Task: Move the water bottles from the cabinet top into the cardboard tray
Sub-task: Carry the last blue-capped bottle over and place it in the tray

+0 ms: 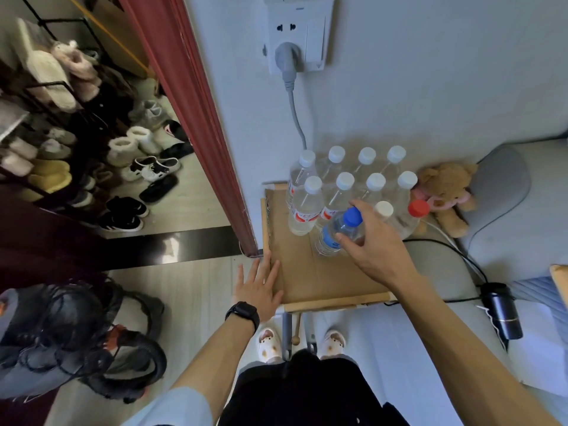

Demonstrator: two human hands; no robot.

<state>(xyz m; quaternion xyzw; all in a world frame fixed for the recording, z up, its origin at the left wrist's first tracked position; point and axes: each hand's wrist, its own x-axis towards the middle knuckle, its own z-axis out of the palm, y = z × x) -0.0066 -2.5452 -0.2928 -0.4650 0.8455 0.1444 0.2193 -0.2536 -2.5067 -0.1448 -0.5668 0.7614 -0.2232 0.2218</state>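
A shallow cardboard tray (310,278) lies below me against the wall. Several clear water bottles with white caps (344,192) stand in rows at its far end, plus one with a red cap (416,210) at the right. My right hand (372,241) grips a blue-capped bottle (338,232) by its upper body, tilted, with its base at the tray floor in front of the rows. My left hand (259,287) rests flat with straight fingers on the tray's near left corner. The cabinet top is not in view.
A brown teddy bear (445,192) sits right of the bottles. A grey plug and cord (290,87) hang from the wall socket above. Black cables and a dark cylinder (501,309) lie at the right. A red door frame (196,118), shoes and a fan are at the left.
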